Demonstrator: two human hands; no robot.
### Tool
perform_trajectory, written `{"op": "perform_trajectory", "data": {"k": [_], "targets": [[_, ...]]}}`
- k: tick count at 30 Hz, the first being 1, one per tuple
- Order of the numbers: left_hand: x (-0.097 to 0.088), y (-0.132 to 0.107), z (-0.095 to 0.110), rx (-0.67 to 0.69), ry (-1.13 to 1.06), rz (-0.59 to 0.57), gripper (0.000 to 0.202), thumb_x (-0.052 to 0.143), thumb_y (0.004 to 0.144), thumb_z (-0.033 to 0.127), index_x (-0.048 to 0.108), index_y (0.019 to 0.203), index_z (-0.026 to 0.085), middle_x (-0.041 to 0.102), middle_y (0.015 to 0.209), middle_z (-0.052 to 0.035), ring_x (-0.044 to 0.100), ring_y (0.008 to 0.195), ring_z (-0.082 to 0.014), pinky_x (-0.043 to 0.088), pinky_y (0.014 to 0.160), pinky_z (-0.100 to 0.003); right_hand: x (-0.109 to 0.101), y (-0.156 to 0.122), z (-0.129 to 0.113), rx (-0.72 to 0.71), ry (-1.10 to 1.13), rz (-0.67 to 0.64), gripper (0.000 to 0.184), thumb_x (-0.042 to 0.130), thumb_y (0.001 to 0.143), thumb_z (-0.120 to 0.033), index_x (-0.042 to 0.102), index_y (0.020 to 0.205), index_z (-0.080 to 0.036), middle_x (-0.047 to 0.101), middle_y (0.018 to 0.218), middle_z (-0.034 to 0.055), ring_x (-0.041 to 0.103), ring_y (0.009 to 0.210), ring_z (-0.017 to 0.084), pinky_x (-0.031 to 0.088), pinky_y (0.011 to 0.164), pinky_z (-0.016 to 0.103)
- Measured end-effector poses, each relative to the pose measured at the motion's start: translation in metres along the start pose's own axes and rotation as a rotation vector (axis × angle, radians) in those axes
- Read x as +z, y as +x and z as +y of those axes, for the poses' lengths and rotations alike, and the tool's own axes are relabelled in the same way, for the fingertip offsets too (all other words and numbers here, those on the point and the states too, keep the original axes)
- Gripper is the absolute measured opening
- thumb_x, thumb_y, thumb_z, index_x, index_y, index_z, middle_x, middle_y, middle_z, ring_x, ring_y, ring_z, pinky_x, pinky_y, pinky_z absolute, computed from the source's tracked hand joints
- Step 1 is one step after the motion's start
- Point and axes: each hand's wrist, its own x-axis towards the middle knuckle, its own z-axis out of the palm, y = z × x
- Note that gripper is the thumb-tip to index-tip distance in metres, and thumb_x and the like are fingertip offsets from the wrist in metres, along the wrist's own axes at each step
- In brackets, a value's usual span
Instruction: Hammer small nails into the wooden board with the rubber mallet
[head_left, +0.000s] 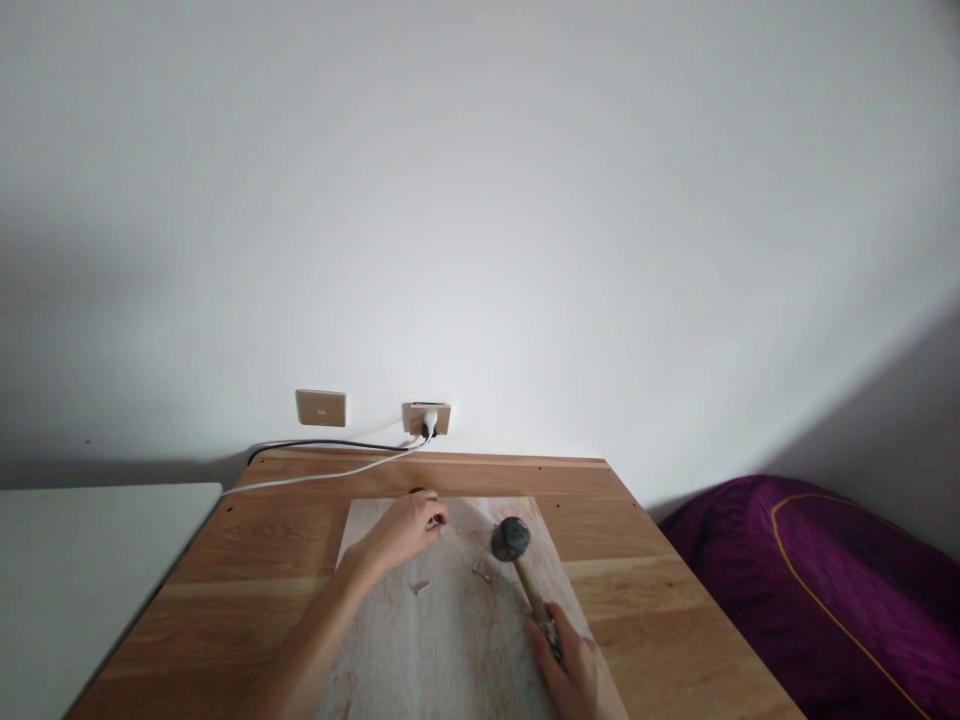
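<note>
My right hand [574, 660] is wrapped round the handle of a mallet [511, 540] with a dark head, which is tilted up to the left over a pale board [442, 650]. Near the board's far edge, my left hand [409, 525] is closed with its fingertips pinched together; whatever they hold, if anything, is too small to make out. Some small metal pieces that look like nails [481, 571] lie on the board between my hands. Another small pale piece [419, 587] rests closer to my left forearm.
Beneath the board is a wooden table [645, 600] against a white wall. A wall socket [427, 418] holds plugs, with a white cable [322, 477] and a black one running left. A white surface [90, 590] adjoins on the left; purple fabric [750, 580] bulges at the right.
</note>
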Motion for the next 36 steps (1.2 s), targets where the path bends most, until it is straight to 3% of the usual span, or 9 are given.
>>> {"op": "perform_trajectory", "data": {"k": [13,20,28,32,36], "targets": [[0.001,0.0,0.002,-0.01,-0.003,-0.005,0.016,0.062,0.087,0.008,0.073,0.087,0.019,0.071,0.095,-0.0048,0.067,0.09,-0.0193,0.044,0.081,-0.027,0.001,0.002,0.005,-0.006,0.022,-0.007,0.101,0.023,0.087,-0.09,0.07,0.125,-0.01,0.08,0.106,0.0211,0.076,0.1,0.034,0.055,0.084,0.032],[-0.001,-0.001,0.004,-0.035,-0.056,0.004,0.022,0.06,0.083,0.005,0.071,0.094,0.02,0.074,0.099,-0.0046,0.069,0.087,-0.0184,0.046,0.08,-0.026,0.0,0.0,0.0,0.01,0.02,0.022,0.097,0.022,0.088,-0.089,0.073,0.119,-0.013,0.081,0.099,0.0194,0.077,0.093,0.033,0.055,0.077,0.031],[0.006,-0.001,-0.004,-0.01,-0.083,0.001,0.025,0.058,0.083,0.005,0.072,0.096,0.022,0.075,0.1,-0.0034,0.069,0.089,-0.0179,0.047,0.083,-0.026,0.001,0.0,0.001,-0.005,0.024,0.021,0.097,0.024,0.088,-0.089,0.07,0.121,-0.011,0.08,0.104,0.0212,0.076,0.1,0.034,0.055,0.085,0.033],[0.003,-0.002,-0.002,-0.002,-0.074,-0.001,0.029,0.059,0.082,0.006,0.071,0.103,0.022,0.074,0.108,-0.0045,0.068,0.099,-0.0202,0.047,0.09,-0.028,-0.005,0.002,-0.005,-0.003,0.066,-0.036,0.091,0.023,0.088,-0.089,0.07,0.113,-0.015,0.08,0.088,0.0146,0.077,0.089,0.03,0.054,0.076,0.029],[0.001,-0.003,-0.005,-0.007,-0.054,0.006,0.045,0.064,0.076,0.008,0.067,0.119,0.021,0.069,0.125,-0.0083,0.064,0.115,-0.025,0.046,0.1,-0.032,-0.016,0.004,-0.029,0.025,0.161,-0.033,0.086,0.031,0.086,-0.09,0.069,0.11,-0.016,0.072,0.068,0.0056,0.071,0.066,0.023,0.052,0.067,0.027]]}}
